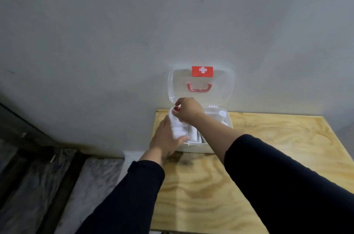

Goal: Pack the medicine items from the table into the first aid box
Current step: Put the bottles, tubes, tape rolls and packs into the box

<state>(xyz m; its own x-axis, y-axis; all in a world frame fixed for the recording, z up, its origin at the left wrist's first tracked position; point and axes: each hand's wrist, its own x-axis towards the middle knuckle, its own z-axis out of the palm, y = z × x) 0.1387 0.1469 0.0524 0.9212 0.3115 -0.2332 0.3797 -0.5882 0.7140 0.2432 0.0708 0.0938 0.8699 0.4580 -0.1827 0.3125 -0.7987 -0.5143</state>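
Observation:
A white first aid box (228, 124) stands open at the far left corner of the wooden table (268, 147). Its clear lid (220, 90), with a red cross label and a red handle, leans back against the wall. My left hand (166, 138) rests on the box's left end, thumb against white packets inside. My right hand (188, 109) reaches over the back left corner, fingers pinched on a small red-capped item (176, 109). White bottles (222, 115) and packets (193, 134) lie inside; details are blurred.
The grey wall rises right behind the box. The table's left edge (153, 176) drops to a floor with grey stone-patterned slabs (92, 185) and dark strips.

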